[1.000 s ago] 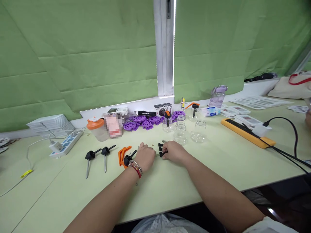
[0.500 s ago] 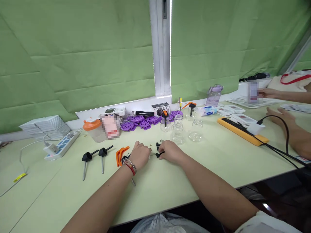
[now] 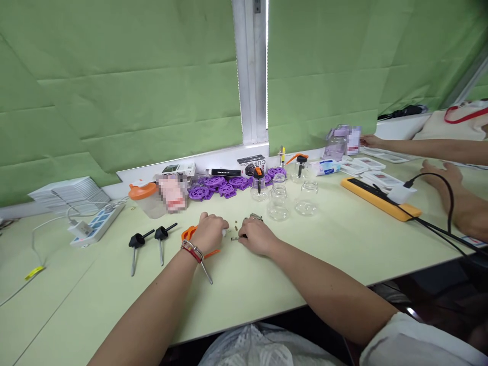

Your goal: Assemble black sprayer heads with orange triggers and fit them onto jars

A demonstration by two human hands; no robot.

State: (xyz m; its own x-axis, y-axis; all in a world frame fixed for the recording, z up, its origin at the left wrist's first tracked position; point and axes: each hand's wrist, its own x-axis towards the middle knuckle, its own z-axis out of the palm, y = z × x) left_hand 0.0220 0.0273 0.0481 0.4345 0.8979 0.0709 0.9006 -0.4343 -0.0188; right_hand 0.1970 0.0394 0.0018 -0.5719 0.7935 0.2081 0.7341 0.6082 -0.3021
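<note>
My left hand [image 3: 209, 232] is closed over the table, with a tiny pale bit showing at its fingertips. Under that wrist lie orange trigger levers [image 3: 188, 233] and a metal-coloured tube [image 3: 207, 273]. My right hand [image 3: 260, 237] has its fingers closed on a small black part, mostly covered by them. A thin coil spring [image 3: 234, 239] sticks out at its fingertips. Another spring [image 3: 256, 216] lies just beyond that hand. Small brass-coloured bits [image 3: 236, 227] rest between the hands. To the left lie two black spray heads [image 3: 137, 241] [image 3: 161, 233] with tubes.
Clear glass bottles [image 3: 278, 209] [image 3: 306, 204] stand behind my right hand, near bottles fitted with black-and-orange tops [image 3: 259, 187]. Purple plastic pieces [image 3: 217, 187] line the back. A yellow power strip [image 3: 381, 199] with cables lies right. A co-worker's hand [image 3: 369, 142] holds a blurred packet.
Both my hands have shifted slightly; the left has drawn back from the spring, now beside the right fingertips. The co-worker's hand has moved left with the packet, towards the purple bottle.
</note>
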